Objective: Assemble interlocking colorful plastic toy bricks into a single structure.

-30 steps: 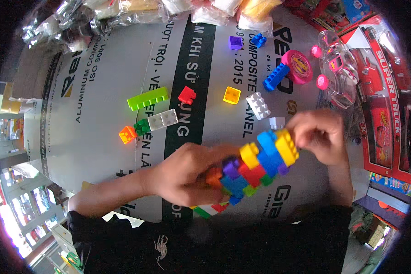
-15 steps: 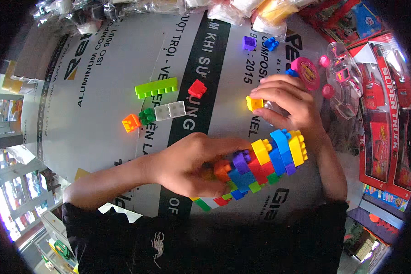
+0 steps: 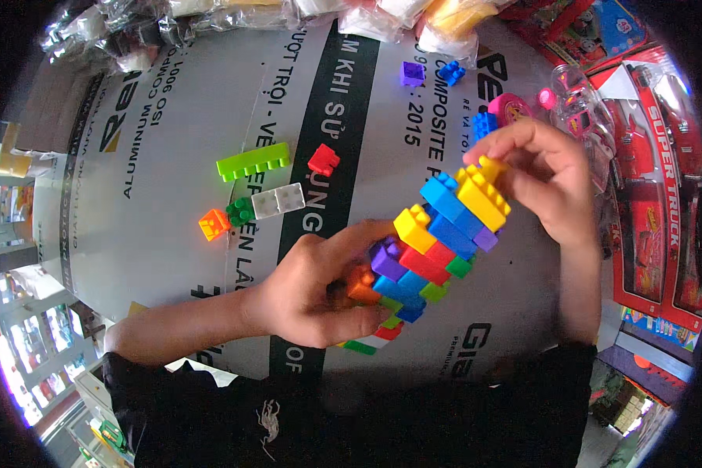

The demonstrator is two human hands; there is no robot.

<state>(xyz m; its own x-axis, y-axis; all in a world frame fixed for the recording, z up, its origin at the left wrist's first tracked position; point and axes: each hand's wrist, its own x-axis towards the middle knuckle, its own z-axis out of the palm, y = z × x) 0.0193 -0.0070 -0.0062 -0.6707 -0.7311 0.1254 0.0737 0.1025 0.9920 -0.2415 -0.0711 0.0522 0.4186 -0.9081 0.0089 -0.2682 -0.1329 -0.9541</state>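
Note:
A long built-up stack of toy bricks (image 3: pixel 448 253) in blue, yellow, red, purple, green and orange is tilted up to the right over the table. My left hand (image 3: pixel 308 296) is wrapped around its lower left part and hides some bricks there. Between the thumb and fingers of my right hand (image 3: pixel 546 175) is a small yellow brick (image 3: pixel 489 167), at the yellow upper end of the stack. Whether that brick is pressed onto the studs, I cannot tell. Just beyond the right fingers lies a blue brick (image 3: pixel 483 125).
Loose on the grey printed tabletop (image 3: pixel 164 234) are a lime brick (image 3: pixel 253 162), red brick (image 3: pixel 324 160), white brick (image 3: pixel 279 200), green brick (image 3: pixel 239 211), orange brick (image 3: pixel 214 225) and purple brick (image 3: pixel 413 74). Plastic bags (image 3: pixel 366 22) line the far edge; red toy boxes (image 3: pixel 655 203) stand right.
My right hand has brought the small yellow brick from the table to the stack's upper end. The stack in my left hand has shifted slightly and turned more upward.

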